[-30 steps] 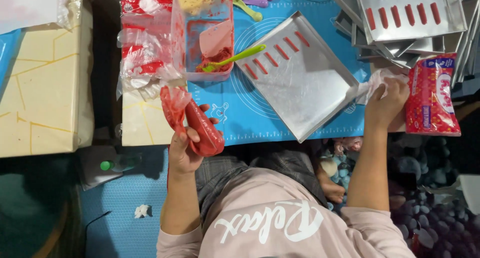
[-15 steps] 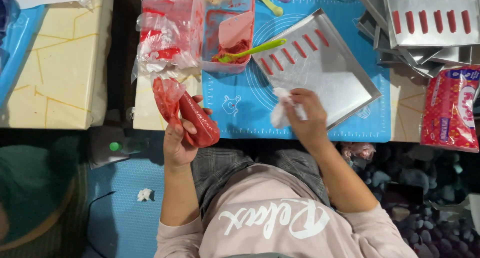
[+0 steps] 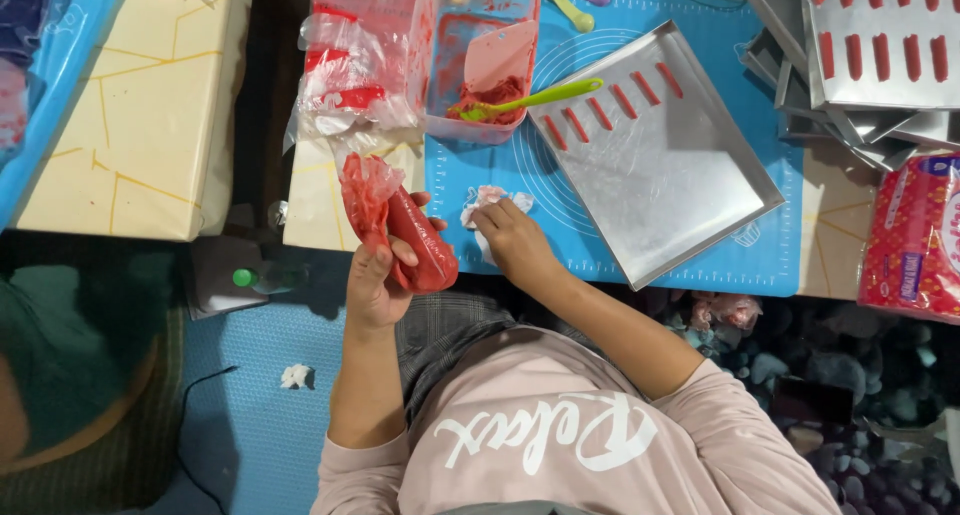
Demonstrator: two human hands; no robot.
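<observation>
Two hands are working at the near edge of the blue mat. My left hand is curling tight around a red piping bag, holding it just off the mat's left edge, over the gap between table and lap. My right hand is pressing a crumpled tissue flat onto the mat, fingers bent down over it, close to the near edge. Bare mat is lying open between the tissue and the tray, which is sitting tilted, one corner reaching almost to the mat's near edge. The tray is carrying a row of short red strips along its far side; the rest of it is bare metal. Beyond my hands a clear tub is holding red paste and a green spoon, whose handle is sticking out over the tray's edge. More trays are stacking up at the far right.
</observation>
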